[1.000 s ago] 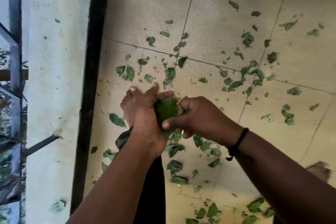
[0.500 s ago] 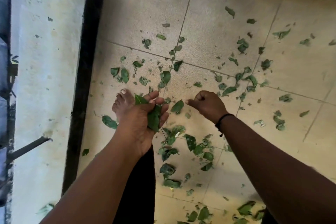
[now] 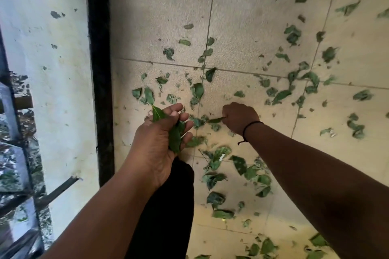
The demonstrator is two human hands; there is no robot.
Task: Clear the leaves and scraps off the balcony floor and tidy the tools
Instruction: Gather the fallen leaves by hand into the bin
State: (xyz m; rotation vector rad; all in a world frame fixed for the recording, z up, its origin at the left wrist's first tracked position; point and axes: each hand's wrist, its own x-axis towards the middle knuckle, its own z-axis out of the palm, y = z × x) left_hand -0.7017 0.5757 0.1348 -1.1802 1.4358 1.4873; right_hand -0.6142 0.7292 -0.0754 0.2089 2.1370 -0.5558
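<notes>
Leaves (image 3: 174, 135) in left grip (image 3: 162, 132); right grip (image 3: 240, 116) pinching leaf (image 3: 214, 120)

Bare tiles (image 3: 160, 17) far side free; wall (image 3: 52, 90) blocks left.

Beige tiled floor (image 3: 252, 10), white wall (image 3: 52, 90), black skirting (image 3: 99, 69).

Left hand (image 3: 162, 132) cupped, gripping; right hand (image 3: 240, 118) reaches down, fingers pinched
</notes>
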